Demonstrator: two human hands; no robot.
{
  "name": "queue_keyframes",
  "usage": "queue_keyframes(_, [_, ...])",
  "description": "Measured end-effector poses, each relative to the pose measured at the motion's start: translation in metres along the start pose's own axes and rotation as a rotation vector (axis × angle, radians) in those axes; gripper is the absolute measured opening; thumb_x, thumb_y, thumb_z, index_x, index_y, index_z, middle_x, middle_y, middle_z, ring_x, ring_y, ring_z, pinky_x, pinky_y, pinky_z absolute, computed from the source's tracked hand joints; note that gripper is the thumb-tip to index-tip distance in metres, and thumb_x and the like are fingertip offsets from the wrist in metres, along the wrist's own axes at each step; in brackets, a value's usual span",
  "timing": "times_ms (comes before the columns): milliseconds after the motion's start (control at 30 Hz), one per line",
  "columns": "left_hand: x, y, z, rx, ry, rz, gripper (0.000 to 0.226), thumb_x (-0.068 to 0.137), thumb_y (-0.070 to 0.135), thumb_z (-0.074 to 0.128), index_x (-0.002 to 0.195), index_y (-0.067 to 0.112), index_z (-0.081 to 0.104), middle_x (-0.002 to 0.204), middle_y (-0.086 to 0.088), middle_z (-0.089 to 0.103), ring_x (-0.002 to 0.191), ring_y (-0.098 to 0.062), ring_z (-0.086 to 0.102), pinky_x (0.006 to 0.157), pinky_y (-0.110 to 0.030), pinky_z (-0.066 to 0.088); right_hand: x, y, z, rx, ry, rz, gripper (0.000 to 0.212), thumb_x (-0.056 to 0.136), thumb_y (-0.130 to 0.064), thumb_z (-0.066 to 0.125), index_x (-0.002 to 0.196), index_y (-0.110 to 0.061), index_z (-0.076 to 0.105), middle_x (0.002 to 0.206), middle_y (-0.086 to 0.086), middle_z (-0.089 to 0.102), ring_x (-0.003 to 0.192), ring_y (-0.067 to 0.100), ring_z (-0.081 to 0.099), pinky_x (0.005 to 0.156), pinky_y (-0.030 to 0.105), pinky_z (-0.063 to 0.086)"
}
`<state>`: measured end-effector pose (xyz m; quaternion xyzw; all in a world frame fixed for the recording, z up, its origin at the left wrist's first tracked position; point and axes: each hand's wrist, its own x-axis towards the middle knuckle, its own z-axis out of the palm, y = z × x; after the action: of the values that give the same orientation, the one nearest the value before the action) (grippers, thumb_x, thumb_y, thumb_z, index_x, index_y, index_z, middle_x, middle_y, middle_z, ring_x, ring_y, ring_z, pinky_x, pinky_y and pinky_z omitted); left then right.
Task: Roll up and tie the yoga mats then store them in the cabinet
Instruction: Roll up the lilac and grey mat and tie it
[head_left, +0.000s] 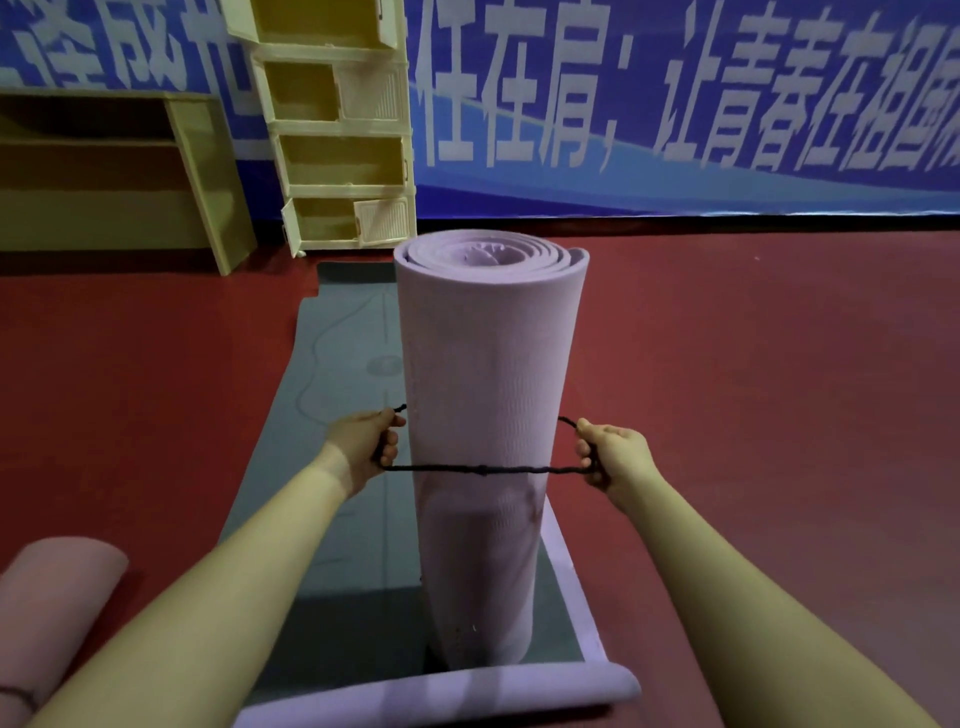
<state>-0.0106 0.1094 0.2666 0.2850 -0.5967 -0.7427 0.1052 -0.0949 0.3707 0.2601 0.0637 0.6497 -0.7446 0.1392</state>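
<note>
A rolled lilac yoga mat (488, 395) stands upright in the middle of the view, on a flat grey mat (343, 364). A thin black cord (483, 470) runs across the front of the roll, a knot at its middle. My left hand (363, 447) grips the cord's left part beside the roll, and my right hand (613, 457) grips its right part. Both ends loop back toward the roll. A pink rolled mat (47, 613), tied with a dark cord, lies at the lower left.
A cream plastic cabinet (343, 156) with open compartments stands against the blue banner wall behind the mats. A wooden shelf unit (114, 171) is to its left. Another lilac mat's edge (467, 691) lies under the grey one. Red floor (753, 415) surrounds everything.
</note>
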Motion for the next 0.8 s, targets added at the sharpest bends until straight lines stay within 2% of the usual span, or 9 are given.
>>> queue_keyframes(200, [0.025, -0.021, -0.008, -0.057, -0.004, -0.06, 0.026, 0.099, 0.011, 0.045, 0.075, 0.004, 0.051, 0.064, -0.006, 0.038, 0.03, -0.005, 0.037, 0.033, -0.014, 0.029, 0.02, 0.038, 0.014, -0.09, 0.004, 0.065, 0.027, 0.095, -0.009, 0.056, 0.068, -0.01, 0.051, 0.051, 0.002, 0.049, 0.031, 0.006, 0.039, 0.033, 0.013, 0.024])
queue_keyframes(333, [0.043, -0.035, -0.011, -0.092, 0.002, -0.113, 0.018, 0.096, 0.011, 0.051, 0.08, 0.005, 0.055, 0.065, -0.006, 0.04, 0.032, -0.005, 0.039, 0.034, -0.014, 0.032, 0.03, 0.05, 0.017, -0.063, 0.0, 0.112, 0.026, 0.095, -0.008, 0.056, 0.069, -0.008, 0.052, 0.052, 0.003, 0.049, 0.033, 0.007, 0.04, 0.032, 0.014, 0.024])
queue_keyframes(400, [0.046, -0.041, -0.009, -0.103, -0.005, -0.133, 0.012, 0.094, 0.012, 0.055, 0.085, 0.006, 0.058, 0.065, -0.006, 0.044, 0.037, -0.008, 0.043, 0.037, -0.015, 0.036, 0.033, 0.054, 0.02, -0.022, -0.01, 0.121, 0.027, 0.095, -0.007, 0.056, 0.069, -0.008, 0.051, 0.049, 0.002, 0.05, 0.034, 0.007, 0.042, 0.032, 0.015, 0.024])
queue_keyframes(467, [0.045, -0.043, -0.007, -0.067, -0.008, -0.151, 0.012, 0.092, 0.018, 0.06, 0.083, 0.009, 0.062, 0.072, -0.007, 0.051, 0.05, -0.013, 0.049, 0.045, -0.019, 0.043, 0.037, 0.055, 0.023, 0.034, -0.027, 0.137, 0.025, 0.094, -0.007, 0.056, 0.07, -0.007, 0.05, 0.047, 0.001, 0.049, 0.036, 0.008, 0.043, 0.033, 0.016, 0.024])
queue_keyframes(567, [0.041, -0.04, 0.0, -0.136, -0.048, -0.169, 0.014, 0.093, 0.018, 0.061, 0.1, 0.007, 0.065, 0.09, -0.008, 0.061, 0.072, -0.017, 0.058, 0.065, -0.025, 0.054, 0.035, 0.052, 0.029, 0.097, -0.058, 0.174, 0.011, 0.093, -0.008, 0.06, 0.082, -0.006, 0.057, 0.051, 0.001, 0.053, 0.04, 0.01, 0.046, 0.043, 0.023, 0.035])
queue_keyframes(633, [0.039, -0.038, 0.004, -0.176, -0.059, -0.182, 0.018, 0.095, 0.02, 0.057, 0.102, 0.005, 0.064, 0.097, -0.01, 0.062, 0.077, -0.019, 0.059, 0.078, -0.03, 0.053, 0.03, 0.047, 0.031, 0.113, -0.061, 0.182, 0.011, 0.093, -0.015, 0.061, 0.084, -0.009, 0.061, 0.057, -0.001, 0.057, 0.044, 0.009, 0.049, 0.053, 0.026, 0.043])
queue_keyframes(667, [0.037, -0.036, 0.006, -0.175, -0.066, -0.188, 0.02, 0.097, 0.023, 0.053, 0.097, 0.006, 0.064, 0.096, -0.01, 0.062, 0.077, -0.019, 0.058, 0.08, -0.031, 0.052, 0.028, 0.045, 0.032, 0.126, -0.056, 0.181, 0.016, 0.095, -0.021, 0.059, 0.084, -0.009, 0.061, 0.062, -0.001, 0.059, 0.048, 0.01, 0.05, 0.057, 0.027, 0.047])
queue_keyframes(733, [0.03, -0.032, 0.007, -0.183, -0.096, -0.189, 0.032, 0.101, 0.032, 0.043, 0.089, 0.01, 0.061, 0.09, -0.009, 0.06, 0.076, -0.019, 0.057, 0.072, -0.03, 0.05, 0.024, 0.043, 0.032, 0.156, -0.042, 0.168, 0.031, 0.099, -0.033, 0.049, 0.086, -0.008, 0.061, 0.075, 0.003, 0.062, 0.062, 0.015, 0.054, 0.067, 0.029, 0.05])
queue_keyframes(800, [0.024, -0.03, 0.007, -0.184, -0.142, -0.174, 0.04, 0.101, 0.042, 0.036, 0.092, 0.011, 0.06, 0.093, -0.008, 0.061, 0.08, -0.019, 0.058, 0.072, -0.029, 0.049, 0.02, 0.041, 0.03, 0.143, -0.044, 0.123, 0.041, 0.102, -0.04, 0.038, 0.089, -0.009, 0.061, 0.088, 0.006, 0.064, 0.075, 0.019, 0.057, 0.077, 0.032, 0.049])
